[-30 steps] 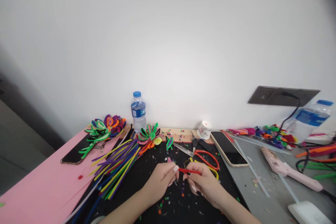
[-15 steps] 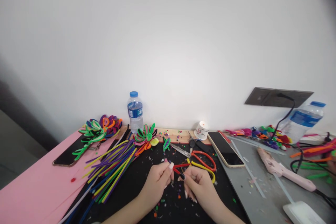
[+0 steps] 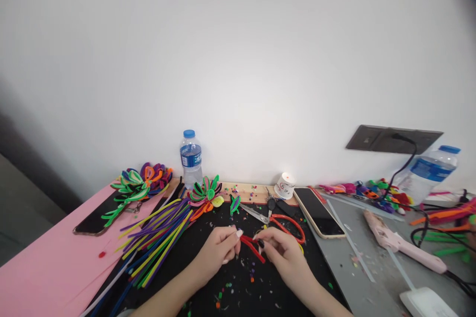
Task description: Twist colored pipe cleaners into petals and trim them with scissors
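Observation:
Over the black mat [image 3: 167,297], my left hand [image 3: 219,252] pinches a bent red pipe cleaner [image 3: 255,250] between thumb and fingertips. One red strand slants down to the right with its end free; another reaches the fingertips of my right hand [image 3: 284,255], which are closed on it. Just behind my right hand lie red-handled scissors [image 3: 288,225], blades pointing left, partly covered by that hand. A small green pipe-cleaner piece [image 3: 235,204] sits beyond my hands. To the left is a bundle of multicoloured pipe cleaners [image 3: 159,242] beside a pipe-cleaner flower [image 3: 208,195].
Around are a water bottle [image 3: 191,163], paper cup [image 3: 285,185], phone [image 3: 320,213], pink glue gun [image 3: 405,245] with a cord, and another bottle [image 3: 431,171]. More pipe-cleaner flowers [image 3: 143,183] lie partly over a dark phone [image 3: 94,218]. Small coloured bits dot the mat.
The red pipe cleaner has turned, its free end now pointing down and right. My right hand has shifted up slightly, covering more of the yellow curved piece by the scissors.

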`<move>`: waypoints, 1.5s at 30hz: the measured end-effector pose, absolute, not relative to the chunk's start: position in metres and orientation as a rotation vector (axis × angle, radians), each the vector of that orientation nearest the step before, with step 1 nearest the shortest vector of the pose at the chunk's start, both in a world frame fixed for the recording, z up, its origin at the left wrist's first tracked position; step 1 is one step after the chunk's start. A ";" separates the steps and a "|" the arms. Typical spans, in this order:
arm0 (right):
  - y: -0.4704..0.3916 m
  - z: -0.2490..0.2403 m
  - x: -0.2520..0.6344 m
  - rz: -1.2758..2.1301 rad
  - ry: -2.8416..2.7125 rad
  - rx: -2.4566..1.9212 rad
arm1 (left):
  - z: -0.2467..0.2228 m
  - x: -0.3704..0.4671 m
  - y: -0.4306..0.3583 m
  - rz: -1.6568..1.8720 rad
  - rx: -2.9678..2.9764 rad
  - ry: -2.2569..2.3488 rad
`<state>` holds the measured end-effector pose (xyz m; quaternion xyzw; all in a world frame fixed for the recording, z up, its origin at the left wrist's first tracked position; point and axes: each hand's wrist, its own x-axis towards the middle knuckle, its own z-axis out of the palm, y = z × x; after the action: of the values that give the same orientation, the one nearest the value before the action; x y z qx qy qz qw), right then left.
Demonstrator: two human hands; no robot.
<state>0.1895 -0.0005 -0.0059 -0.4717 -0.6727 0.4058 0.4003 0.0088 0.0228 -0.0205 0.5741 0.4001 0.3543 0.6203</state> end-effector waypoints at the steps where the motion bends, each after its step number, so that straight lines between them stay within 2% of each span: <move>1: 0.001 -0.005 0.190 0.969 -1.734 -1.191 | -0.022 0.009 0.023 0.790 1.283 0.886; 8: -0.001 -0.011 0.184 0.880 -1.943 -1.181 | -0.018 0.009 0.014 0.528 1.228 0.722; 10: -0.003 -0.016 0.183 0.981 -1.905 -1.224 | -0.015 0.009 0.012 0.481 1.242 0.707; 16: -0.004 -0.028 0.181 1.655 -1.530 -1.248 | -0.020 0.010 0.009 0.434 1.324 0.685; 30: 0.000 -0.011 0.183 1.971 -1.257 -1.017 | -0.020 0.007 0.016 0.482 1.029 0.572; 36: 0.001 -0.012 0.183 2.000 -1.241 -1.004 | -0.021 0.006 0.015 0.449 0.972 0.536; 45: -0.003 -0.017 0.177 1.821 -1.281 -1.045 | -0.020 0.006 0.016 0.446 0.985 0.558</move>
<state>0.1773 -0.0026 -0.0168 -0.4003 -0.4910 0.6977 0.3345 0.0058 0.0155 -0.0201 0.4626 0.2620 0.2097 0.8206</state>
